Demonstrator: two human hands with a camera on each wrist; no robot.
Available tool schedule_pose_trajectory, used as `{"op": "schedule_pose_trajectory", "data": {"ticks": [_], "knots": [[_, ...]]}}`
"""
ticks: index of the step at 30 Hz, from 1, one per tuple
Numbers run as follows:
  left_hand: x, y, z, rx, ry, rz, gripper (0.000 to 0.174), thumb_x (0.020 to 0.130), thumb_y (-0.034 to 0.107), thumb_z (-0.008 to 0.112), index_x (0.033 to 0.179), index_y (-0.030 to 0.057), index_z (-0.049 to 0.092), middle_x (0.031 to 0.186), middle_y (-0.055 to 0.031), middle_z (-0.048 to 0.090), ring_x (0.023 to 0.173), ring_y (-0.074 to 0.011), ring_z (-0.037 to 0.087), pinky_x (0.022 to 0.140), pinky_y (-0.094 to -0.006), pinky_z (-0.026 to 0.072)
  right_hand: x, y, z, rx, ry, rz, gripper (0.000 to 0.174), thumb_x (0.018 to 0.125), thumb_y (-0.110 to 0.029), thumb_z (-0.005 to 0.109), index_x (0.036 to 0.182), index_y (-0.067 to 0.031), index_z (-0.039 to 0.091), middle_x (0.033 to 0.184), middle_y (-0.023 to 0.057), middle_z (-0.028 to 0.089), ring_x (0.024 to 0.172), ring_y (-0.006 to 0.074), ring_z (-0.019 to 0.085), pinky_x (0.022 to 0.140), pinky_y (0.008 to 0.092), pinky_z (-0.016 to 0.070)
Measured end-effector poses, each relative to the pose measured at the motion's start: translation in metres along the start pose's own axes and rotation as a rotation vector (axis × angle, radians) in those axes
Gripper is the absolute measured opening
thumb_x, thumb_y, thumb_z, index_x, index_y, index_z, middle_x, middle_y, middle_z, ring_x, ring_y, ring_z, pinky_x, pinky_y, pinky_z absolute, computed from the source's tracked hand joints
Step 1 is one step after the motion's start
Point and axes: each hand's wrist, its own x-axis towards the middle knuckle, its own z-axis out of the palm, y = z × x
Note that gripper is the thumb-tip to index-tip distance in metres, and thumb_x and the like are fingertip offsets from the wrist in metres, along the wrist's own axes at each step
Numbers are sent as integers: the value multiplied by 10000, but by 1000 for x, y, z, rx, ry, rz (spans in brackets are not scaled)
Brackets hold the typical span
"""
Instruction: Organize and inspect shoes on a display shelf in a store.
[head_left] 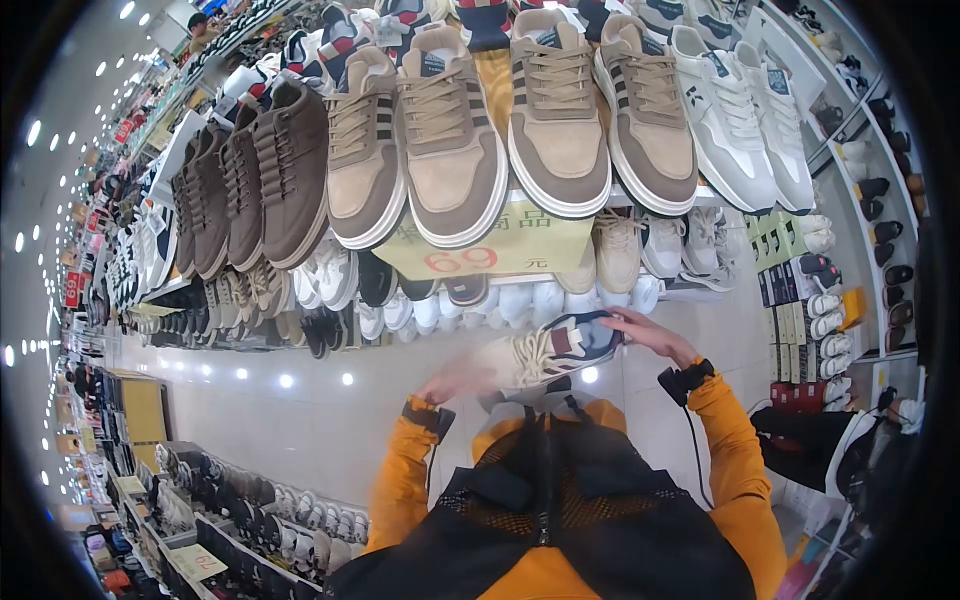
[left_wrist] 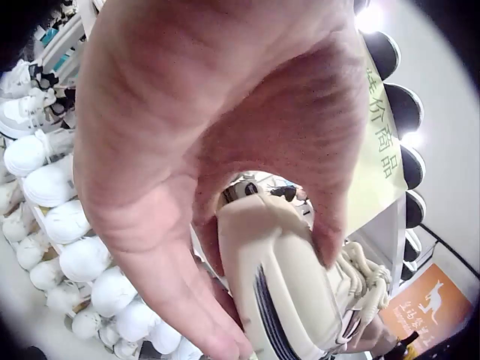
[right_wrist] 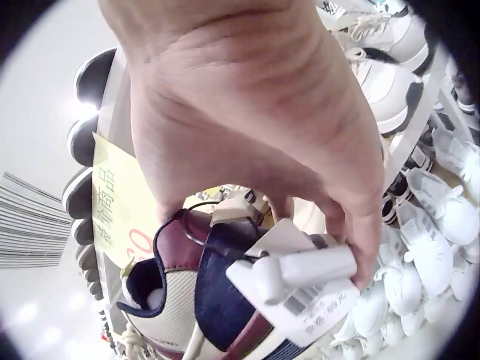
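Note:
A cream sneaker (head_left: 548,352) with navy and maroon panels is held level in front of the body, its toe to the left. My left hand (head_left: 458,380), blurred in the head view, grips the toe; in the left wrist view its thumb and fingers curl round the cream toe cap (left_wrist: 262,247). At the other end my right hand (head_left: 652,334) grips the heel. A white price tag (right_wrist: 300,300) and a white plastic security tag (right_wrist: 311,271) hang at the heel, close to the right fingers. The sole is mostly hidden in the wrist views.
Directly ahead stands a shelf with beige-brown sneakers (head_left: 450,130), white sneakers (head_left: 740,120) and a yellow price sign (head_left: 480,245). White shoes (left_wrist: 86,259) fill a lower tier. Shoe racks stand at right (head_left: 870,200) and lower left (head_left: 270,510). Pale tiled floor (head_left: 290,400) lies below.

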Motion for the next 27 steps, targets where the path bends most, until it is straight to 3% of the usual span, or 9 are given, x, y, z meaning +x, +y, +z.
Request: {"op": "schedule_pose_trajectory", "data": {"ticks": [2, 4, 5, 9, 11, 14, 19, 22, 27], "knots": [[-15, -24, -15, -25, -73, -46, 675, 910, 197, 629, 1449, 4, 272, 1350, -127, 492, 1191, -228, 535, 924, -349, 505, 22, -18, 9, -62, -69, -78, 769, 831, -664, 553, 1303, -58, 514, 988, 48, 561, 866, 129, 494, 753, 271, 412], [-23, -34, -13, 283, -164, -8, 639, 914, 190, 615, 1437, -2, 300, 1368, -122, 477, 1244, -238, 490, 999, -378, 462, 47, -33, 20, -84, -62, -106, 709, 830, -666, 557, 1212, -70, 576, 865, 13, 543, 829, 119, 476, 730, 255, 383], [-26, -31, 0, 76, -95, -154, 630, 931, 170, 579, 1445, -13, 263, 1365, -126, 478, 1278, -245, 454, 1047, -406, 422, 63, -39, 22, -134, -105, -113, 684, 866, -644, 530, 1195, -46, 575, 1076, 21, 574, 1019, 109, 494, 860, 221, 369], [-30, -17, 29, -177, -107, -74, 614, 944, 152, 555, 1444, -18, 243, 1380, -123, 462, 1263, -244, 471, 1043, -405, 429, 113, -60, 46, -68, -49, -184, 689, 881, -604, 541, 1251, -22, 539, 1177, 66, 570, 1099, 145, 496, 931, 252, 372], [-21, 2, 46, -212, -3, 1, 591, 949, 127, 544, 1439, -3, 241, 1387, -115, 444, 1242, -244, 490, 1036, -401, 439, 128, -65, 54, 22, 42, -375, 731, 891, -563, 555, 1341, 5, 457, 1314, 135, 513, 1222, 214, 462, 1024, 297, 339], [3, 12, 61, -265, 129, 135, 564, 940, 118, 562, 1414, -2, 281, 1375, -119, 445, 1209, -247, 519, 1025, -384, 454, 148, -57, 61, -77, 200, -422, 815, 882, -576, 544, 1419, 3, 342, 1393, 228, 446, 1283, 311, 445, 1054, 333, 337], [59, 14, 66, -355, 161, 246, 522, 931, 115, 576, 1376, 8, 323, 1344, -110, 465, 1170, -222, 544, 1002, -346, 475, 144, -35, 75, 213, 269, -523, 732, 961, -506, 449, 1460, -1, 272, 1458, 208, 367, 1367, 303, 333, 1109, 326, 256], [93, 27, 69, -393, 175, 269, 503, 931, 126, 578, 1360, 25, 337, 1337, -91, 463, 1169, -207, 538, 1005, -339, 473, 148, -7, 78, -40, 105, -475, 722, 966, -492, 451, 1465, -3, 269, 1501, 210, 296, 1402, 295, 272, 1127, 328, 225], [139, 45, 51, -403, 198, 352, 419, 947, 147, 558, 1313, 30, 391, 1337, -78, 456, 1196, -199, 509, 1028, -336, 450, 139, 4, 77, -119, 108, -421, 694, 963, -475, 470, 1464, -29, 293, 1527, 210, 241, 1408, 288, 264, 1127, 343, 229]]}}
